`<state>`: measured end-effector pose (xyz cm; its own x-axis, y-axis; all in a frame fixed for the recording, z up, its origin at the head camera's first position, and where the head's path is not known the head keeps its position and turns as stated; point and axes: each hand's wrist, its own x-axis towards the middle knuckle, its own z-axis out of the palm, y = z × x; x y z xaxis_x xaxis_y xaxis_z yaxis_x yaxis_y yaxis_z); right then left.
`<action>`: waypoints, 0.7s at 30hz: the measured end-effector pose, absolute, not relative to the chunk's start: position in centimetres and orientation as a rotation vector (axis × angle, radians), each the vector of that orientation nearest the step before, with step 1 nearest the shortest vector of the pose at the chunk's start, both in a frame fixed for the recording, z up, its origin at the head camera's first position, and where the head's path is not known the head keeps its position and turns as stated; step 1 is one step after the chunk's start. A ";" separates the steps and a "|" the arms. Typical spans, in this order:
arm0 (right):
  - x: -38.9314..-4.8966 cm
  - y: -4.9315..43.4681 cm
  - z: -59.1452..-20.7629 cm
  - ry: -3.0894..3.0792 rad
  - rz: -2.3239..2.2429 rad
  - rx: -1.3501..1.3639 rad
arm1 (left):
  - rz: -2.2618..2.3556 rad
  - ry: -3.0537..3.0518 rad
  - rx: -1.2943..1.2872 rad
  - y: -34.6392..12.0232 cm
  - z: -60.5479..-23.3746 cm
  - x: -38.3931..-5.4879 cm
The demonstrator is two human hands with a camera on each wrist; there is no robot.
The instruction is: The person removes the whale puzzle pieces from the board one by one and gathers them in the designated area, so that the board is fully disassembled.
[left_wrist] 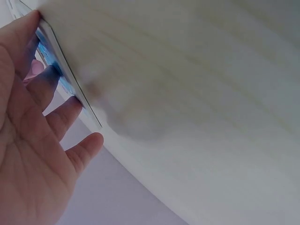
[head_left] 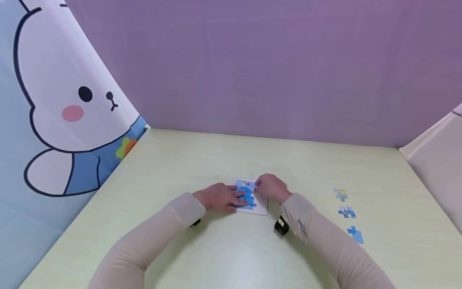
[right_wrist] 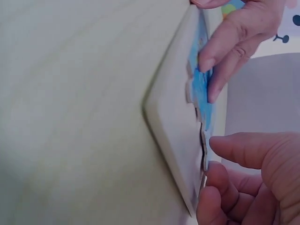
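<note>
A white puzzle board (head_left: 261,206) with a partly filled blue picture (head_left: 247,192) lies on the table. My left hand (head_left: 220,197) comes from the left with fingers spread, and its fingertips rest on the joined pieces. In the left wrist view, the left hand (left_wrist: 37,136) has its fingers along the board's edge. At the board's upper right is my right hand (head_left: 271,188), fingers curled. The right wrist view shows the right hand (right_wrist: 253,183) pinching a puzzle piece (right_wrist: 205,152) between thumb and forefinger, low over the board; its picture is mostly hidden.
Three loose groups of puzzle pieces lie to the right: one with a sun (head_left: 341,194), a middle one (head_left: 347,212) and a blue one (head_left: 355,234). A purple cloth (head_left: 274,72) stands behind the table, and a cartoon-printed cloth (head_left: 72,132) borders its left.
</note>
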<state>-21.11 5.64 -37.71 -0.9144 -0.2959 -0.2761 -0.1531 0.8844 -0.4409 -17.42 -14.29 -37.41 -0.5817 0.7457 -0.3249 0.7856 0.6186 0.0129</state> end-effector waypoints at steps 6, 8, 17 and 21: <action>-21.3 5.6 -38.1 2.735 -0.588 -0.323 | -0.197 2.544 1.241 -14.3 -37.4 -17.4; -21.3 5.6 -38.1 2.732 -0.602 -0.313 | -0.205 2.544 1.243 -14.3 -37.4 -17.5; -21.5 5.7 -38.0 2.713 -0.675 -0.286 | -0.191 2.540 1.262 -14.3 -37.7 -17.8; -21.4 5.6 -38.1 2.702 -0.746 -0.273 | -0.188 2.538 1.262 -14.4 -37.6 -17.8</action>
<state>-21.45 5.58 -38.11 -0.9292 -0.2659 -0.2569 -0.0964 0.8450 -0.5260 -17.77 -14.35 -37.62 -0.5692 0.7565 -0.3219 0.7957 0.6055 0.0157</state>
